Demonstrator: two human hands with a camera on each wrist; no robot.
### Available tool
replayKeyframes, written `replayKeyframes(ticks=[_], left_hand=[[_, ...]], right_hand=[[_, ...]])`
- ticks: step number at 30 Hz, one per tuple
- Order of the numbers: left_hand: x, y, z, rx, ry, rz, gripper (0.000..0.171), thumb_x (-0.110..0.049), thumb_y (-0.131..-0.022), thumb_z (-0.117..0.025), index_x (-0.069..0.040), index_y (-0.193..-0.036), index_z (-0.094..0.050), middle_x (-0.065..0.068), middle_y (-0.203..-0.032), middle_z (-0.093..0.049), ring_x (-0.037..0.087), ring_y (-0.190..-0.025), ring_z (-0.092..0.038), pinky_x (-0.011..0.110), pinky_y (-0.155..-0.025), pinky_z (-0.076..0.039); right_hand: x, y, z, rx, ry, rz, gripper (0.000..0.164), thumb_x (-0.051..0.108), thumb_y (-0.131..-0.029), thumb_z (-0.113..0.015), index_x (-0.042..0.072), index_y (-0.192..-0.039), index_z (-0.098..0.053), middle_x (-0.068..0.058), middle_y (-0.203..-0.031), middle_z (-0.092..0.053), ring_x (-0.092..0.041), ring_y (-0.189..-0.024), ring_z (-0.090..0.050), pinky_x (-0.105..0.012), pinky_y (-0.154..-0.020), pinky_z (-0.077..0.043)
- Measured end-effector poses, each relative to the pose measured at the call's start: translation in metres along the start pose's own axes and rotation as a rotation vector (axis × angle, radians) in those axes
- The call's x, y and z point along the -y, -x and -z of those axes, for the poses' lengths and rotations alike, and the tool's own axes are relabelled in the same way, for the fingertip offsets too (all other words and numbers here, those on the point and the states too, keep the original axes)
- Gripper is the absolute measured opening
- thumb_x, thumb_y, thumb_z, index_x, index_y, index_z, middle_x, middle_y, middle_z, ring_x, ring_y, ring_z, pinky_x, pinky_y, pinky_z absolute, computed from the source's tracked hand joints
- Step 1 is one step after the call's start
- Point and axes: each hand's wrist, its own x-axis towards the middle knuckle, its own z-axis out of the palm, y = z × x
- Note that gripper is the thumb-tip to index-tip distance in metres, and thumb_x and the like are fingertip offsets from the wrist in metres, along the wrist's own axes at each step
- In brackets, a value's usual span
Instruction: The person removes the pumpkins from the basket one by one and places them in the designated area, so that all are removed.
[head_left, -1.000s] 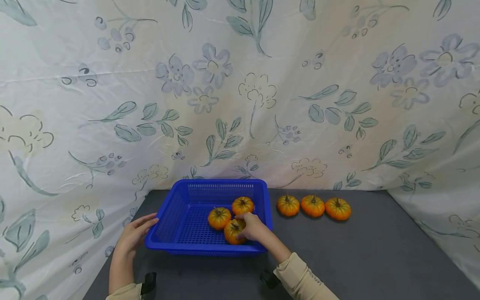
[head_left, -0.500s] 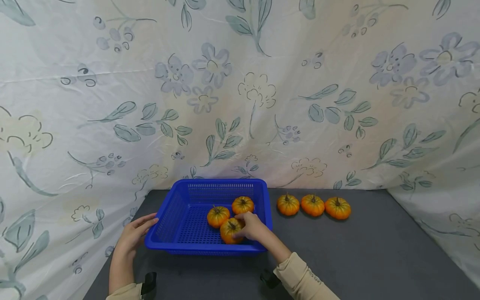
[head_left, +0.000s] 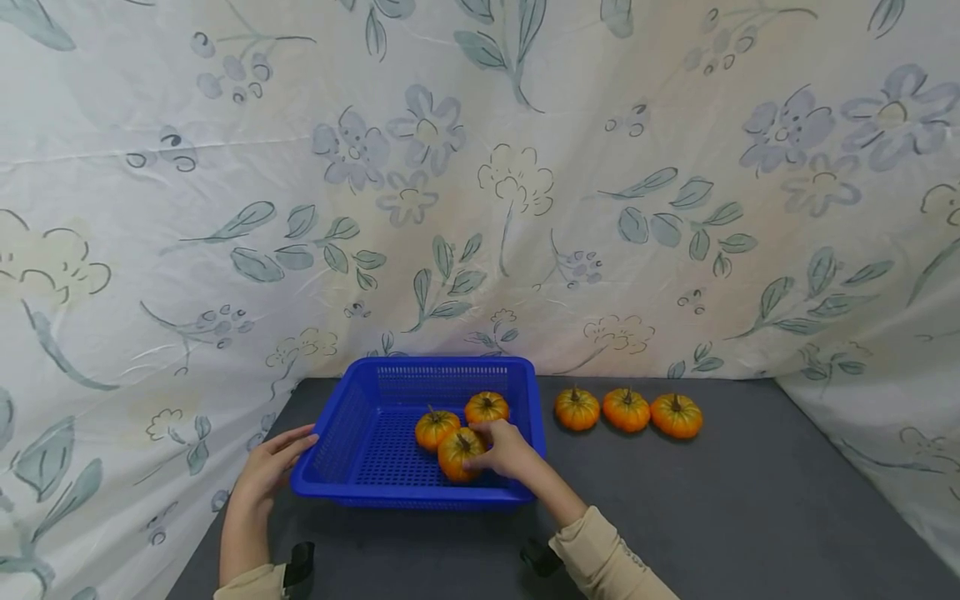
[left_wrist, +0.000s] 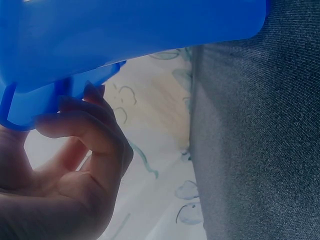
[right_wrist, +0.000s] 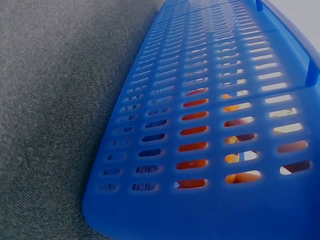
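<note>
head view: gripped pumpkin [head_left: 459, 458] pinched by the right hand [head_left: 506, 452] inside the basket [head_left: 412, 493]; two pumpkins [head_left: 487, 406] just beyond the grip, three outer pumpkins [head_left: 626, 411] right of it, perhaps halfway done. left wrist: left hand [left_wrist: 85, 187] curled on the basket's edge. right wrist: basket mostly hides the grip.

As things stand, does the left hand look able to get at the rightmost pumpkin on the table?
Probably not easily: the left hand is at the left rim of the blue basket, and the basket and right hand lie between it and the rightmost pumpkin.
</note>
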Motion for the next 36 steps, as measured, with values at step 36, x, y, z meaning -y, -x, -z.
replayKeyframes(ticks=[36], left_hand=[[-0.002,0.002,-0.002,-0.003,0.008,0.009,0.072,-0.044,-0.087,-0.071,-0.004,-0.143,-0.047,-0.010,-0.112,-0.065,-0.001,-0.089,-0.062,0.023,-0.078,-0.055]], right_hand=[[0.003,0.030,0.059,-0.133,-0.295,0.013,0.066,0.013,-0.086,-0.074,0.001,-0.144,-0.044,-0.023,-0.150,-0.042,-0.040,-0.137,-0.043,-0.047,-0.102,-0.047]])
